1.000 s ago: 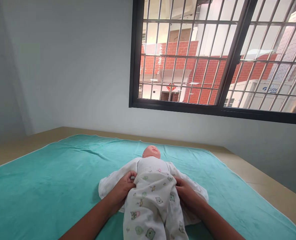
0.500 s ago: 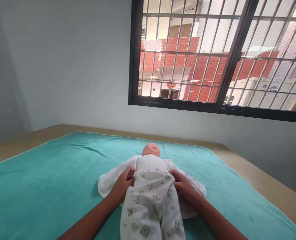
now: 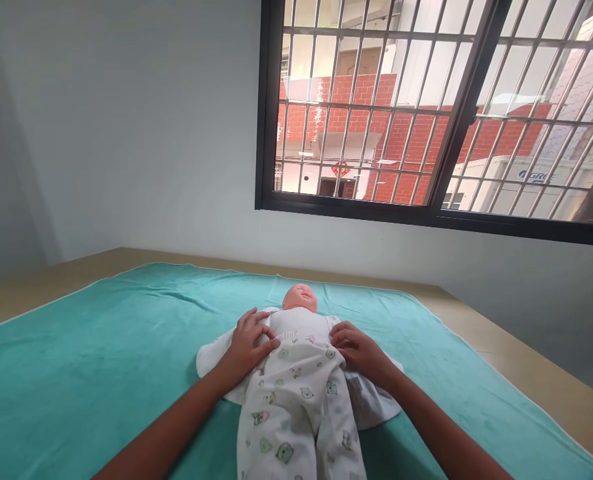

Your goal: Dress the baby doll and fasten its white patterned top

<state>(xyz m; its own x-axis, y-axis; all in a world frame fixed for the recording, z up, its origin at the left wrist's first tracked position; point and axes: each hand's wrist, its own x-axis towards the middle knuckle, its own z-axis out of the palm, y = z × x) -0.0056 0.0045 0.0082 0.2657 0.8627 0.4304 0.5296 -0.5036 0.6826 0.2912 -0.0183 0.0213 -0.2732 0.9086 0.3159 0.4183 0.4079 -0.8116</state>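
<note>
A baby doll (image 3: 300,298) lies on its back on a teal blanket (image 3: 101,353), head toward the wall. It wears a white top and white trousers with small animal prints (image 3: 296,407). My left hand (image 3: 249,340) rests on the doll's left side at the waistband, fingers spread over the white top. My right hand (image 3: 356,350) lies on the other side of the waist, fingers curled on the cloth at the waistband. A white garment (image 3: 213,363) is spread under the doll.
The blanket covers a wide tan platform (image 3: 526,360) set against a pale wall. A barred black-framed window (image 3: 426,113) is above right, with a red brick building outside.
Both hands have slid up from the doll's hips to its waist and chest. My left hand has opened from a pinch on the cloth to spread fingers.
</note>
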